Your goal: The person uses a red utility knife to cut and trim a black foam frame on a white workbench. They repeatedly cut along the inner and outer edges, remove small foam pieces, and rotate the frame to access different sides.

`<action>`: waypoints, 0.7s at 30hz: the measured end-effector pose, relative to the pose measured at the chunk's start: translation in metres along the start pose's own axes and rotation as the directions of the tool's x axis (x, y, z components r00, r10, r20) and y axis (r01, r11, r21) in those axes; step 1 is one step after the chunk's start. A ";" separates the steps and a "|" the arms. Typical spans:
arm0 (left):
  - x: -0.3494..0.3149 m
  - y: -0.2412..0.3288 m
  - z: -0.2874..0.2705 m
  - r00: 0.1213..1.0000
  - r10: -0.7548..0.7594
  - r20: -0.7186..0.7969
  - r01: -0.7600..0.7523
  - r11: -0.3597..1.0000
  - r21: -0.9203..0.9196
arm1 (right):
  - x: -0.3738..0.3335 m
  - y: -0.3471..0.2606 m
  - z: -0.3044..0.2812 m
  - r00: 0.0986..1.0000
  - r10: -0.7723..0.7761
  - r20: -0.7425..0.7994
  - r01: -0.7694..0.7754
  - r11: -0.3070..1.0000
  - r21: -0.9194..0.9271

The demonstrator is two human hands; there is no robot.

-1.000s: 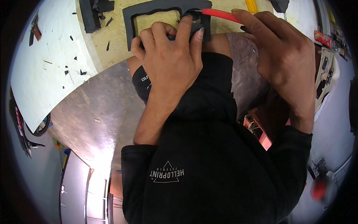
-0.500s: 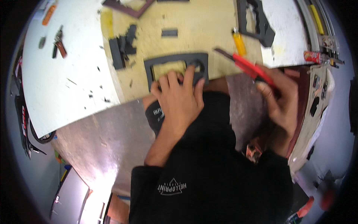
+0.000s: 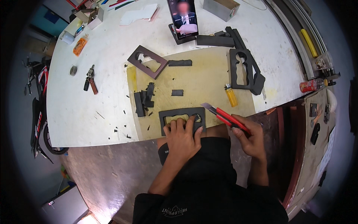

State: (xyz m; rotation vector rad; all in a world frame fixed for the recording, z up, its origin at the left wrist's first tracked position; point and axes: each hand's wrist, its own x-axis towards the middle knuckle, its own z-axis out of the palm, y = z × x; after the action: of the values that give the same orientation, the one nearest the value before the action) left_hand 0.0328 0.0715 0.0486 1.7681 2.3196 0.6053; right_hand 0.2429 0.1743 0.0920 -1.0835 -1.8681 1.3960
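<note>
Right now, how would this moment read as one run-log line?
Left hand: on near frame | right hand: holds cutter, blade out | mat: lighter, black scraps

The cutter [image 3: 232, 121] is red and black, the nearest frame [image 3: 182, 111] dark grey. The mat [image 3: 209, 74] is pale yellow, the counter [image 3: 85, 119] white, the lighter [image 3: 231, 97] orange-yellow. The far-left frame [image 3: 161, 70] seems maroon, perhaps brown; the black shirt [image 3: 227, 203] carries a pale print [image 3: 174, 211].
</note>
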 end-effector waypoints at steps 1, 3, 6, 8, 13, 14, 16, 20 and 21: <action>0.001 -0.001 0.000 1.000 0.007 0.000 -0.007 1.000 -0.001 | 0.001 0.005 0.001 0.997 0.065 -0.041 -0.060 0.992 0.109; 0.000 -0.005 -0.001 1.000 0.010 0.002 -0.010 1.000 0.006 | 0.010 0.016 0.010 0.992 0.100 -0.077 -0.071 0.947 0.313; 0.000 -0.006 -0.003 0.999 0.044 -0.008 -0.044 0.999 0.023 | 0.049 0.013 0.029 0.991 -0.048 -0.128 0.104 0.871 0.481; 0.000 -0.007 -0.001 0.994 0.103 -0.022 -0.102 0.993 0.052 | 0.084 0.016 0.050 0.984 -0.141 -0.106 0.174 0.880 0.443; 0.001 -0.007 0.004 0.996 0.079 -0.038 -0.079 0.997 0.003 | 0.170 -0.009 0.078 0.913 -0.406 -0.046 0.397 0.907 -0.141; 0.001 -0.007 0.004 0.996 0.079 -0.043 -0.079 0.997 -0.004 | 0.192 -0.010 0.084 0.865 -0.492 -0.098 0.458 0.854 -0.248; 0.002 -0.007 0.003 0.996 0.067 -0.052 -0.068 0.998 -0.011 | 0.233 -0.018 0.093 0.701 -0.690 -0.182 0.576 0.698 -0.425; 0.001 -0.008 0.002 0.997 0.053 -0.049 -0.055 0.998 -0.034 | 0.280 -0.044 0.099 0.559 -0.819 -0.133 0.652 0.533 -0.539; 0.001 -0.008 0.001 0.998 0.052 -0.046 -0.054 0.998 -0.034 | 0.286 -0.049 0.100 0.560 -0.822 -0.106 0.650 0.515 -0.559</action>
State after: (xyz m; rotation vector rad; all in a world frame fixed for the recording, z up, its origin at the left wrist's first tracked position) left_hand 0.0257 0.0708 0.0440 1.8234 2.2825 0.6972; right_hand 0.0011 0.3635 0.1001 -0.4943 -2.0346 0.2028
